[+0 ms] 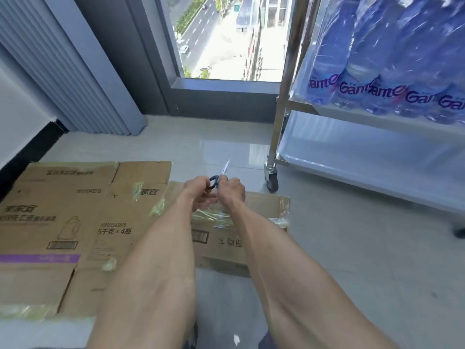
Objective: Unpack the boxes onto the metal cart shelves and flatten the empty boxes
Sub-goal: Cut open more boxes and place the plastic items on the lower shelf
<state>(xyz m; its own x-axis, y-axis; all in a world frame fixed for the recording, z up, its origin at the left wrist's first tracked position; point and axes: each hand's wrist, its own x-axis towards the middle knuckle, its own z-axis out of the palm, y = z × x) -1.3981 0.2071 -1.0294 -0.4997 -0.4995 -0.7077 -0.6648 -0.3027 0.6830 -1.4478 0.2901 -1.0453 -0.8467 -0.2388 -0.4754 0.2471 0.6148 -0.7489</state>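
Holding a pair of scissors [218,178] w/ both hands out front, just above centre of view. Left hand [201,195] has fingers curled round the dark handle loops; right hand [232,191] also curled against the handles from the 3 o'clock side, finger through or over a loop, can't tell which. Blades are pale, pointing away toward 12–1 o'clock, long axis running near-vertical in view, tip over the tiled floor [352,248].

Containers: metal cart [284,96] at 2–3 o'clock. Its upper visible shelf carries shrink-wrapped packs of blue water bottles [377,59], purple lettering on the wrap, bottles packed side by side. Lower shelf [364,152] shows bare white surface. One caster [271,178] stands on the floor just beside the scissors' tip, at approx 3 o'clock from it.

Cardboard: flattened box [75,222] lies flat on floor at 9 o'clock, printed side up, bottle drawing + barcode, yellowish tape scraps on seams. Second box [226,243] lies under the hands at 6 o'clock from them, overlapping the first one's right edge; clear/yellow tape bunched on top just below the wrists. Looks mostly collapsed, tho a front edge still shows some depth.

Window [221,39] at 12 o'clock, street far below.
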